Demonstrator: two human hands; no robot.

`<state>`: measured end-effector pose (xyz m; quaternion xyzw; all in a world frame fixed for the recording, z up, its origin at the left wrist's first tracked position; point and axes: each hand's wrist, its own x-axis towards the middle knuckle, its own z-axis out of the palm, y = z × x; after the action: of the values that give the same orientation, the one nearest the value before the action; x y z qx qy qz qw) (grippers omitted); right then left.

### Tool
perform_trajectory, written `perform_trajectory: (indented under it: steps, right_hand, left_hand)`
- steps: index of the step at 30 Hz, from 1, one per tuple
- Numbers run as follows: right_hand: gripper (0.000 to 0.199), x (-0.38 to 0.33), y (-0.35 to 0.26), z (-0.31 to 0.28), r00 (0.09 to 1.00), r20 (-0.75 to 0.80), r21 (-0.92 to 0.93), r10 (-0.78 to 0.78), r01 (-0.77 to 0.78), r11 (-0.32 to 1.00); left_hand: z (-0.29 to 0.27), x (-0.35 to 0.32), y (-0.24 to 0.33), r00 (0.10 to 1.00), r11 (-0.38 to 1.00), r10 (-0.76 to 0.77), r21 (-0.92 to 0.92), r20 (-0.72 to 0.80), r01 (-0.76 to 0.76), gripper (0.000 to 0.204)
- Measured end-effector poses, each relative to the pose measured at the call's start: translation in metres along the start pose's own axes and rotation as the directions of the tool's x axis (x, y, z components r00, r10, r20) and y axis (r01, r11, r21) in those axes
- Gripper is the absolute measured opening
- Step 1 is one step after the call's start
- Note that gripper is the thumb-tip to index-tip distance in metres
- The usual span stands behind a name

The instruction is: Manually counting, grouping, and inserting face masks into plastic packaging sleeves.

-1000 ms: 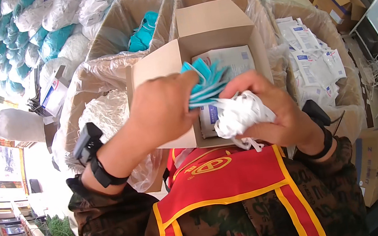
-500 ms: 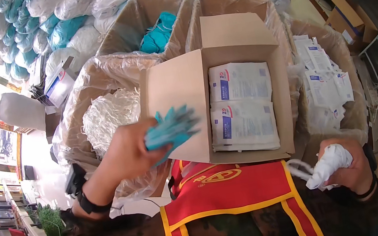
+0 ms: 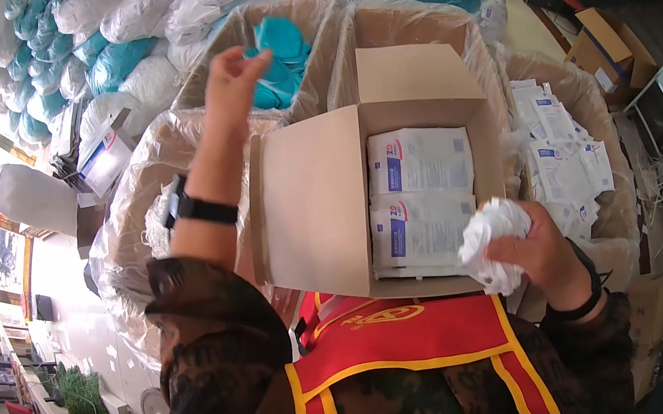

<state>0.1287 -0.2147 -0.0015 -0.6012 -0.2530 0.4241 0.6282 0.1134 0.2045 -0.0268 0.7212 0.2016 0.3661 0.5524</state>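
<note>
My left hand (image 3: 231,90) is raised over the near left side of a plastic-lined box (image 3: 202,78) at the back. Its fingers are apart and hold nothing I can see. Soft teal pieces (image 3: 283,83) lie in that box, just right of my fingers; their exact kind is unclear. My right hand (image 3: 552,258) is closed round a crumpled white bundle (image 3: 494,237), at the near right corner of an open cardboard box (image 3: 311,201). Inside this box lie two stacks of flat white packets (image 3: 419,162) with blue and red print. The bundle overlaps the nearer stack's edge.
On the right, a lined box holds loose white packets (image 3: 562,168). Another lined box (image 3: 129,228) stands on the left, with white strands partly behind my arm. Teal and white filled bags (image 3: 123,62) are piled at the back. An opened carton (image 3: 607,47) sits at far right.
My left hand has moved away from me to the back box and no longer holds the teal bundle; more teal shows there. My right hand has brought the white bundle inward to the cardboard box.
</note>
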Motion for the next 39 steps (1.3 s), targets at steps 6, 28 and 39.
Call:
perform_trajectory:
  steps: [6, 28, 39]
  right_hand:
    - [0.038, 0.054, 0.022, 0.003, 0.998, -0.049, 0.15, -0.044, 0.051, 0.987]
    - [0.024, 0.039, 0.028, -0.003, 0.922, 0.168, -0.463, -0.348, 0.385, 0.798]
    - [0.038, 0.139, 0.059, -0.011, 0.937, 0.331, -0.944, 0.113, 0.327, 0.056]
  left_hand:
    - [0.06, -0.164, 0.034, 0.804, 0.97, 0.037, -0.215, 0.593, 0.113, 0.068]
    - [-0.161, -0.109, -0.004, 0.749, 0.328, 0.649, 0.937, -0.133, -0.118, 0.055]
    - [0.016, -0.206, 0.016, 0.871, 0.853, 0.38, 0.247, 0.313, -0.46, 0.019]
